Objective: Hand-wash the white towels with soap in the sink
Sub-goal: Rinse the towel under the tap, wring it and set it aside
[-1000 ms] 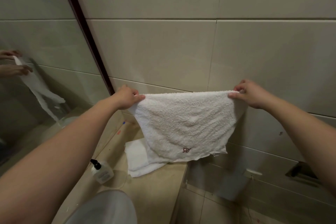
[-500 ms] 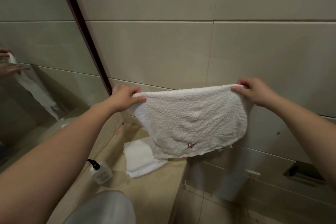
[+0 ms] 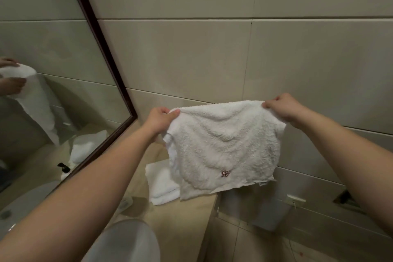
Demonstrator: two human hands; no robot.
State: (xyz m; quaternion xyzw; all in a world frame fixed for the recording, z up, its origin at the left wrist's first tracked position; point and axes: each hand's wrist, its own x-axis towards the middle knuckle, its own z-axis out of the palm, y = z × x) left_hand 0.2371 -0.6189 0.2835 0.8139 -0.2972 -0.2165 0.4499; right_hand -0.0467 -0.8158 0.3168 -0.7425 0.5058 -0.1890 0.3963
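Beige wall tiles (image 3: 191, 59) fill the background, and a dark-framed mirror (image 3: 100, 34) leans in from the left, with a tan countertop (image 3: 182, 221) below. Both forearms stretch out from the bottom corners, and the left one covers most of the counter's near side, so the soap bottle shows only as a reflection in the mirror, too small to read. Only a pale curved edge of the sink (image 3: 127, 242) shows at the bottom, cut off by the frame. The left hand (image 3: 159, 121) pinches the upper left corner of the white towel (image 3: 223, 147), thumb on the front, the other fingers hidden behind the cloth. The right hand (image 3: 282, 108) pinches the upper right corner, fingers curled over the top edge; how they lie behind the cloth I cannot tell. The towel hangs spread between the 2 hands, in the air above the counter's far end, a small reddish embroidered mark near its lower edge. Behind it, partly hidden, a folded white towel (image 3: 161, 185) lies on the counter.
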